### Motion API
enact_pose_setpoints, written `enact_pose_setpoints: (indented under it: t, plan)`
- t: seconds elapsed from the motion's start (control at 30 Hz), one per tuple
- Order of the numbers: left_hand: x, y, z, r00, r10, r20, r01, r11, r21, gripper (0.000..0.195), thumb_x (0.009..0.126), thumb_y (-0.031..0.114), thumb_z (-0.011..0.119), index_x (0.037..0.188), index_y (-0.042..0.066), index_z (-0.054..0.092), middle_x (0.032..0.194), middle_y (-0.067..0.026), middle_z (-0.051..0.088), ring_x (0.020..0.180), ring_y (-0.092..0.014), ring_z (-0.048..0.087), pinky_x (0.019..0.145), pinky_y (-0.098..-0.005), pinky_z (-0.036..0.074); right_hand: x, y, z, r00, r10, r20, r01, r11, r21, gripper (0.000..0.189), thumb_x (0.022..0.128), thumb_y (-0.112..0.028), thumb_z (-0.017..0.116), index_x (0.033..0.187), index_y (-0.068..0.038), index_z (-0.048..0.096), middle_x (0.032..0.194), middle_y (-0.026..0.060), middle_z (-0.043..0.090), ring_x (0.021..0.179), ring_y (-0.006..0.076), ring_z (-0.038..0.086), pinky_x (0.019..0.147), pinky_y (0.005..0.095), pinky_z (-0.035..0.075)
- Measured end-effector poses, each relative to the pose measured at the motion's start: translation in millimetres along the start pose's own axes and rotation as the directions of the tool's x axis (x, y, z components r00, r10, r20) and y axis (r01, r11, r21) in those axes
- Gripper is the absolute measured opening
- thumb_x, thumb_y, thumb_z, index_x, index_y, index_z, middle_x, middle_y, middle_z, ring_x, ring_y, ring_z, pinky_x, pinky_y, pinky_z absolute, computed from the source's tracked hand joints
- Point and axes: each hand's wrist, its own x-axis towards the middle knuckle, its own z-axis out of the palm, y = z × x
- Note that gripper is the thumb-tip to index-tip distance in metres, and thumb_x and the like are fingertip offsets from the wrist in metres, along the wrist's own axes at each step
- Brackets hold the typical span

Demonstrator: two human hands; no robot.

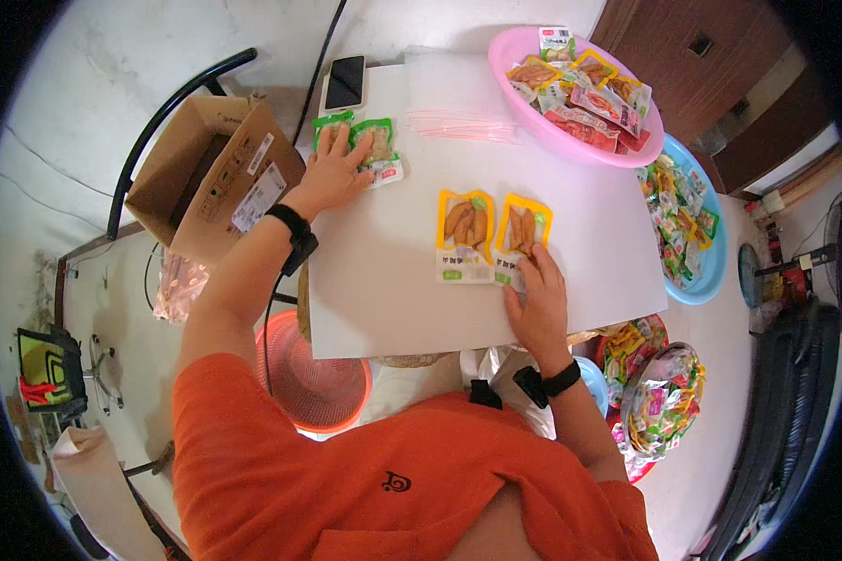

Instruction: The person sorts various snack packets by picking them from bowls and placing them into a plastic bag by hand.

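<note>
My left hand (pixel 336 172) rests with spread fingers on green-topped snack packets (pixel 375 144) at the table's left side. Part of those packets is covered by the fingers. My right hand (pixel 542 303) touches the lower edge of a yellow-bordered snack packet (pixel 524 223), its fingertips over the printed part; whether it grips the packet is unclear. Beside that one, just to its left, another yellow-bordered packet (pixel 465 235) lies flat. Brown pieces of food show through both clear windows. All of these lie on a white tabletop (pixel 393 280).
Clear plastic bags (pixel 456 91) with red strips lie at the back near a phone (pixel 344 83). A pink basin (pixel 575 151) of packets stands at the back right, a blue basin (pixel 716 245) lower beyond it. An open cardboard box (pixel 217 182) and an orange basket (pixel 316 393) flank the left.
</note>
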Motion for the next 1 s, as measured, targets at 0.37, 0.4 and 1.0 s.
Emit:
enact_pose_setpoints:
  t: [0.37, 0.4, 1.0]
  plan:
    - [16.2, 33.4, -15.6, 0.985, 0.115, -0.132, -0.099, 0.988, 0.117, 0.069, 0.089, 0.052, 0.051, 0.147, 0.023, 0.028, 0.153, -0.0186, 0.018, 0.141, -0.04, 0.014, 0.107, -0.0618, 0.017, -1.4, 6.2, 3.2, 0.999, 0.0, -0.041, 0.003, 0.997, 0.073, 0.05, 0.075, -0.012, 0.068, 0.12, 0.002, 0.051, 0.135, 0.0231, 0.042, 0.123, 0.0404, 0.042, 0.105, 0.0448, 0.034]
    - [12.6, 42.5, -11.0, 0.984, 0.122, -0.126, -0.109, 0.988, 0.111, 0.069, 0.089, 0.052, 0.051, 0.147, 0.023, 0.028, 0.153, -0.0186, 0.018, 0.141, -0.04, 0.014, 0.107, -0.0618, 0.017, -0.5, 5.9, 3.8, 0.998, -0.015, -0.054, 0.02, 0.995, 0.102, 0.052, 0.075, -0.013, 0.069, 0.121, 0.002, 0.051, 0.136, 0.0233, 0.042, 0.124, 0.0404, 0.042, 0.105, 0.0447, 0.034]
    - [-32.8, 222.2, -2.1, 0.9, 0.436, 0.025, -0.423, 0.885, -0.196, 0.055, 0.082, 0.047, 0.059, 0.132, 0.029, 0.045, 0.143, -0.0141, 0.034, 0.133, -0.034, 0.03, 0.093, -0.0649, 0.021, -3.9, 28.1, 12.5, 0.96, 0.066, -0.274, 0.0, 0.972, 0.234, 0.038, 0.085, -0.014, 0.06, 0.118, 0.003, 0.054, 0.125, 0.0244, 0.052, 0.118, 0.0391, 0.048, 0.102, 0.0427, 0.039]
